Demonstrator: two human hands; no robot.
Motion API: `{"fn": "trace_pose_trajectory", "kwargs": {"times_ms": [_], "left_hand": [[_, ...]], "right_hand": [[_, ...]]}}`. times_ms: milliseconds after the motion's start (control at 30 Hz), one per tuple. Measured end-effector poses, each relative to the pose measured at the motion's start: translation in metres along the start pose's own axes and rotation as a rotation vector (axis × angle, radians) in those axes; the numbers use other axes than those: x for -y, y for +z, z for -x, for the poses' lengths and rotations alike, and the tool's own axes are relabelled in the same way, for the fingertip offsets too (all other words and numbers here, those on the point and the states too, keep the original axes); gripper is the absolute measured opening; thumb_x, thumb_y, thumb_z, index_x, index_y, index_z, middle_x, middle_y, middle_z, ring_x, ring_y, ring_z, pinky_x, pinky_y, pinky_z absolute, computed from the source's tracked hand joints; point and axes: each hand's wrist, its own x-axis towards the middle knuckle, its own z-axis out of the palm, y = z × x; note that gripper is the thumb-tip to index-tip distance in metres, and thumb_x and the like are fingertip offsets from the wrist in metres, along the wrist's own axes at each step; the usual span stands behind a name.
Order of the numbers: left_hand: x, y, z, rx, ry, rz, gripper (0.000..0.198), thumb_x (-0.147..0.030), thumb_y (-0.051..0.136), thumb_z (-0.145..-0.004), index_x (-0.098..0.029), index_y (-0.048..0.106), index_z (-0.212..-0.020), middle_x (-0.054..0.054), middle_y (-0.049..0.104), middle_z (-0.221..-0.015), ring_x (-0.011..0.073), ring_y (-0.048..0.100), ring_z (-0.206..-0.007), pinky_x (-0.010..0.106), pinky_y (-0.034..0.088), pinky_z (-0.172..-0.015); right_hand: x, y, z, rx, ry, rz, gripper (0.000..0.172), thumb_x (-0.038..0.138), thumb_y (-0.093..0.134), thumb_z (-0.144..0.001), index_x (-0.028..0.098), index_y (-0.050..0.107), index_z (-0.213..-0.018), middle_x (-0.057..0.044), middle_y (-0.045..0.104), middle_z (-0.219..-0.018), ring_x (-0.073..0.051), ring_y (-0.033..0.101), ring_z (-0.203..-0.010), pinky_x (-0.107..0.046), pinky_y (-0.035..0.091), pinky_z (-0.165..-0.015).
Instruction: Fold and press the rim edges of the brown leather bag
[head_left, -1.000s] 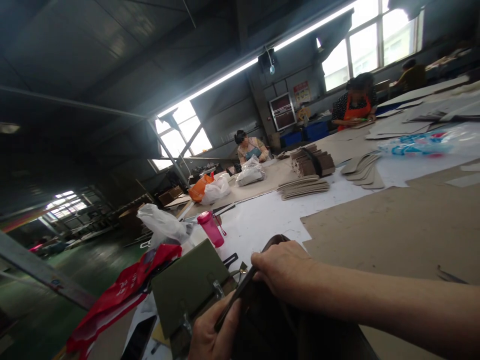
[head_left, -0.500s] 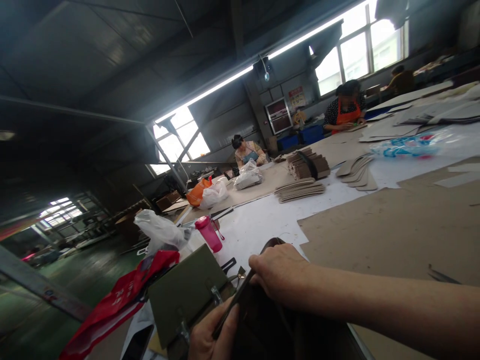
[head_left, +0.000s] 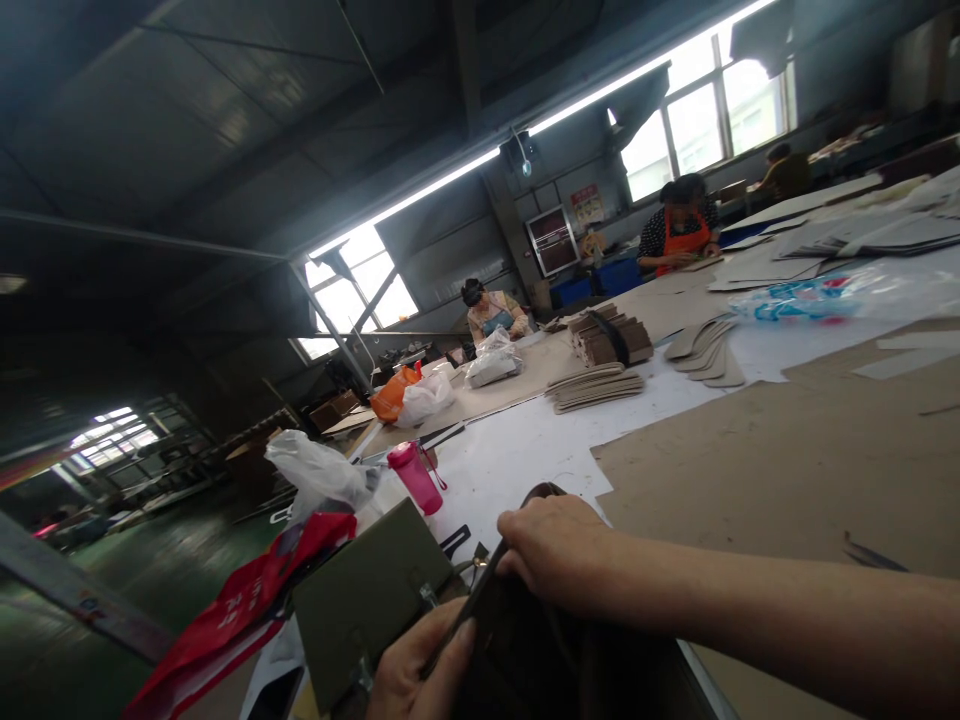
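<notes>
A dark brown, leather-like piece [head_left: 525, 640], perhaps part of a bag, fills the bottom middle; its lower part is cut off by the frame. My left hand [head_left: 424, 660] pinches the near end of its edge between thumb and fingers. Farther along the same edge, my right hand [head_left: 555, 550] is closed over the rim, with the fingertips partly hidden. Just left of my hands stands an olive-green panel [head_left: 367, 600] with two clear clips or straps on it. A black looped handle [head_left: 456, 540] and a small metal fitting [head_left: 480, 562] show behind the edge.
A pink bottle [head_left: 416, 478], a white plastic bag [head_left: 315, 470] and a red bag [head_left: 247, 590] lie to the left. Stacked cut pieces [head_left: 596, 385] sit farther back on the table. Dark scissors-like tool [head_left: 874, 555] lies right. Several people work beyond.
The view has shifted slightly, so the background sits a little left and the hands slightly lower. Both hands keep their hold on the dark piece's edge.
</notes>
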Motion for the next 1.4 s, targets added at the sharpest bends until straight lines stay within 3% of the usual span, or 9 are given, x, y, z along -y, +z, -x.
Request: {"fn": "trace_pose_trajectory", "kwargs": {"times_ms": [133,367,533,633,800,967,1167,1400], "left_hand": [[-0.002,-0.002,-0.002,0.107,0.016,0.021,0.039,-0.045,0.051,-0.071,-0.018,0.063,-0.096,0.004,0.065,-0.089,0.0216,0.056,-0.085,0.025,0.045,-0.075],[-0.009,0.001,-0.002,0.178,0.011,0.057,0.038,-0.043,0.051,-0.071,-0.016,0.064,-0.094,0.003,0.063,-0.077,0.0192,0.054,-0.076,0.026,0.044,-0.072],[-0.015,0.003,-0.006,0.243,0.010,0.068,0.037,-0.045,0.050,-0.072,-0.014,0.066,-0.086,0.002,0.060,-0.068,0.0161,0.052,-0.067,0.024,0.042,-0.069],[-0.016,0.006,-0.008,0.273,-0.035,0.084,0.038,-0.045,0.051,-0.071,-0.014,0.065,-0.088,0.002,0.060,-0.066,0.0166,0.053,-0.069,0.022,0.042,-0.065],[-0.016,0.012,-0.008,0.165,0.038,0.117,0.041,-0.044,0.052,-0.071,-0.018,0.059,-0.103,0.003,0.062,-0.087,0.0191,0.053,-0.085,0.025,0.040,-0.079],[-0.017,0.015,-0.007,0.143,0.012,0.039,0.041,-0.044,0.047,-0.074,-0.014,0.061,-0.098,0.003,0.062,-0.075,0.0166,0.053,-0.073,0.022,0.042,-0.065],[-0.018,0.019,-0.008,0.082,-0.061,0.021,0.039,-0.043,0.050,-0.073,-0.013,0.063,-0.095,0.004,0.063,-0.074,0.0160,0.054,-0.070,0.020,0.041,-0.060],[-0.018,0.025,-0.005,-0.079,0.063,-0.103,0.035,-0.042,0.049,-0.073,-0.016,0.066,-0.089,0.002,0.065,-0.071,0.0177,0.056,-0.072,0.019,0.042,-0.061]], "right_hand": [[-0.003,0.001,0.001,0.002,0.010,-0.014,0.021,0.028,0.050,-0.074,0.015,0.063,-0.083,-0.012,0.064,-0.081,-0.027,0.059,-0.077,-0.034,0.046,-0.063],[-0.005,-0.002,0.006,-0.039,0.039,0.018,0.020,0.029,0.054,-0.073,0.013,0.061,-0.081,-0.014,0.064,-0.078,-0.027,0.060,-0.075,-0.031,0.045,-0.060],[-0.012,0.000,0.008,-0.113,0.035,0.005,0.036,0.025,0.058,-0.071,0.017,0.051,-0.105,-0.010,0.064,-0.077,-0.026,0.060,-0.074,-0.029,0.044,-0.057],[-0.016,-0.001,0.007,-0.057,-0.008,0.014,0.024,0.028,0.054,-0.074,0.025,0.058,-0.097,-0.007,0.065,-0.080,-0.024,0.059,-0.077,-0.028,0.043,-0.059],[-0.016,-0.007,0.007,0.004,-0.006,0.053,0.018,0.029,0.051,-0.075,0.022,0.065,-0.085,-0.007,0.065,-0.079,-0.022,0.059,-0.076,-0.026,0.042,-0.059],[-0.015,-0.004,0.007,-0.030,-0.018,0.061,0.018,0.028,0.052,-0.074,0.021,0.065,-0.084,-0.008,0.065,-0.079,-0.023,0.060,-0.077,-0.027,0.043,-0.060],[-0.018,0.001,0.005,-0.064,-0.037,0.064,0.019,0.030,0.051,-0.074,0.021,0.065,-0.083,-0.008,0.065,-0.078,-0.023,0.060,-0.076,-0.027,0.043,-0.060],[-0.021,0.006,0.002,-0.063,-0.025,0.053,0.021,0.033,0.050,-0.073,0.022,0.065,-0.083,-0.008,0.065,-0.078,-0.024,0.060,-0.076,-0.028,0.042,-0.060]]}}
